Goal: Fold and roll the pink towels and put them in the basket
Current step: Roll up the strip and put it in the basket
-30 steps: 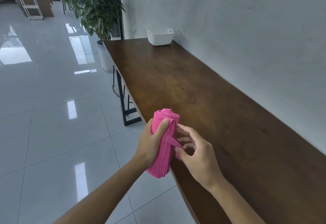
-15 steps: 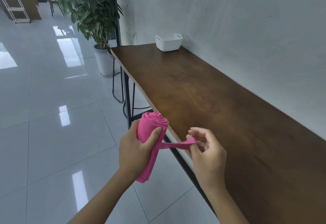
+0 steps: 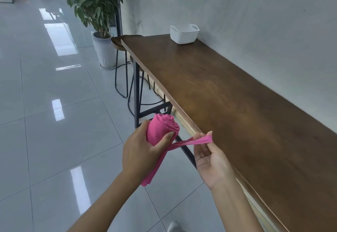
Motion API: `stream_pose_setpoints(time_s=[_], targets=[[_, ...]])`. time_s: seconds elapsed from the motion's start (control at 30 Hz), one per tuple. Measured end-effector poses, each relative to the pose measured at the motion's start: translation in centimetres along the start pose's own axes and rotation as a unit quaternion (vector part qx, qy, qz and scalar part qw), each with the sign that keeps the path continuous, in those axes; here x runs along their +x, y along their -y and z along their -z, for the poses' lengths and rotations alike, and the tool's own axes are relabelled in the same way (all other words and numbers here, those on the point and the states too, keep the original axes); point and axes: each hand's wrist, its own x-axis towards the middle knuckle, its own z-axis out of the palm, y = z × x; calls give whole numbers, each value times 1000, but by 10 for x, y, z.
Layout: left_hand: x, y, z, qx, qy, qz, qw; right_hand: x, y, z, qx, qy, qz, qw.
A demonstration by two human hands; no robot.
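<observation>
A rolled pink towel (image 3: pixel 160 127) is held in the air off the table's near edge, its spiral end facing up. My left hand (image 3: pixel 140 151) grips the roll, thumb across its front, and a loose end hangs below the hand. My right hand (image 3: pixel 211 157) pinches a stretched strip of the same towel, pulled taut to the right over the table edge. The white ribbed basket (image 3: pixel 184 34) stands far off at the table's back end, against the wall, apart from both hands.
The long dark wooden table (image 3: pixel 228 95) runs along a grey wall on the right. Metal-legged stools (image 3: pixel 122 71) stand under its far part. A potted plant (image 3: pixel 102 31) stands on the glossy tiled floor beyond them.
My right hand has drawn the towel's strip farther right and tighter. The view has swung, so the basket now appears farther right and the stools show.
</observation>
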Motion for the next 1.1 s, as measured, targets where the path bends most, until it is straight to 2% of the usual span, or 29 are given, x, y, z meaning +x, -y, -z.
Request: stream_pose_setpoints(time_s=[0.1,0.27,0.33,0.43,0.57,0.67,0.8,0.9,1.0,1.1], targets=[[13,7,-1,3,12,-3,1000,12,-2,-8,-27,36,19,999],[53,21,-7,16,43,-10,999,42,-4,-34,-174,158,48,971],[75,24,-9,26,68,-26,997,61,1,-47,-254,194,69,945],[116,28,-11,75,102,-76,989,93,15,-72,-380,240,123,885],[172,25,-20,96,132,-130,978,131,34,-110,-425,313,145,837],[212,19,-28,111,152,-159,969,167,46,-131,-459,327,172,808],[257,18,-34,99,197,-142,965,207,55,-150,-468,311,196,804],[284,32,-30,49,273,-74,958,231,55,-165,-449,275,203,826],[306,57,-16,2,349,-17,937,255,54,-176,-433,234,188,850],[324,79,-9,-62,354,18,933,277,48,-188,-438,217,164,857]])
